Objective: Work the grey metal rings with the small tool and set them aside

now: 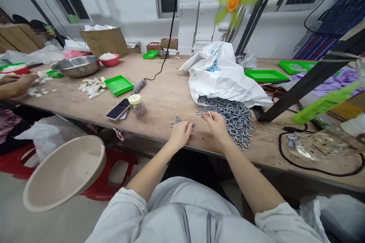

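Observation:
My left hand (181, 134) is closed near the table's front edge, with a grey ring (194, 125) at its fingertips. Two loose grey rings (178, 118) lie on the wood just beyond it. At the left side of the ring pile (238, 121), my right hand (216, 125) has its thumb and fingers pinched together. What it pinches is too small to make out. The pile of grey rings spills from the mouth of a white woven sack (219, 72) lying on the table.
A jar with a yellow lid (137, 105) and a phone (118, 109) stand left of my hands. Beyond are a green tray (118, 85) and white pieces (92, 87). A metal post (302, 79) rises at right. Another person's hands (21, 83) work at far left.

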A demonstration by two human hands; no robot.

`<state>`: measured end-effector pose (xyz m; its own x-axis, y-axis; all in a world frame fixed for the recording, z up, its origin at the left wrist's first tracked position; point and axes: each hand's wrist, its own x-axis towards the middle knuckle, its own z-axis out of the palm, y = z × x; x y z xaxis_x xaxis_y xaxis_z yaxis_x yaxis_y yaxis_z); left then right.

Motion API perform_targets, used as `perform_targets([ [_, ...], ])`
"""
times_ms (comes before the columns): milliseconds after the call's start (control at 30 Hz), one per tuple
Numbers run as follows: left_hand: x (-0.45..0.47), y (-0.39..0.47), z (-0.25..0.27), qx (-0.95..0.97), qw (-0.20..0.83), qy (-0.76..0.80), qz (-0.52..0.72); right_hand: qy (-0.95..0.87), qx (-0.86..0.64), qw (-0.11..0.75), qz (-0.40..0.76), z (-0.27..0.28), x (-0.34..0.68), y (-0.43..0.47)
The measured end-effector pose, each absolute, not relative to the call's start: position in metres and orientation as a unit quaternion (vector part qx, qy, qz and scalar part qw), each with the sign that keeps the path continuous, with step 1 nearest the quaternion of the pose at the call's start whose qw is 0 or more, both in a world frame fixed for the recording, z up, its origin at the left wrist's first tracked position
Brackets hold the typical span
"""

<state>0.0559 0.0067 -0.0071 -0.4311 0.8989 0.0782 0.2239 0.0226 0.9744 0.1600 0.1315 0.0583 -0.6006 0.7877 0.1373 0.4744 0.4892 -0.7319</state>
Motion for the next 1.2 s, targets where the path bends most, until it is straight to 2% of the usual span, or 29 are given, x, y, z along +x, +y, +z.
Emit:
perform_targets([
  [67,0.048,0.014,-0.015,0.467,0.220,0.714,0.472,-0.885,-0.415,0.112,0.178,0.062,0.150,0.148],
  [167,0.042,0.022,-0.022,0.506,0.170,0.752,0.387,-0.901,-0.425,-0.070,-0.050,0.063,0.134,0.159],
  [267,0.042,0.029,-0.025,0.540,0.148,0.759,0.332,-0.890,-0.413,-0.140,-0.130,0.058,0.121,0.162],
  [500,0.043,0.032,-0.032,0.571,0.122,0.737,0.339,-0.895,-0.399,-0.144,-0.134,0.060,0.117,0.162],
  [667,0.039,0.026,-0.030,0.532,0.084,0.759,0.365,-0.898,-0.425,-0.093,-0.067,0.079,0.126,0.155],
  [767,0.048,0.024,-0.016,0.491,0.028,0.740,0.459,-0.881,-0.455,-0.087,-0.096,0.088,0.126,0.142],
  [867,0.066,0.025,-0.001,0.492,-0.057,0.669,0.554,-0.873,-0.453,-0.122,-0.133,0.094,0.121,0.128],
  [1000,0.087,0.027,0.009,0.506,-0.084,0.654,0.556,-0.869,-0.457,-0.148,-0.115,0.099,0.116,0.119],
  [1200,0.100,0.018,0.012,0.489,-0.162,0.632,0.580,-0.857,-0.486,-0.133,-0.111,0.104,0.115,0.121],
])
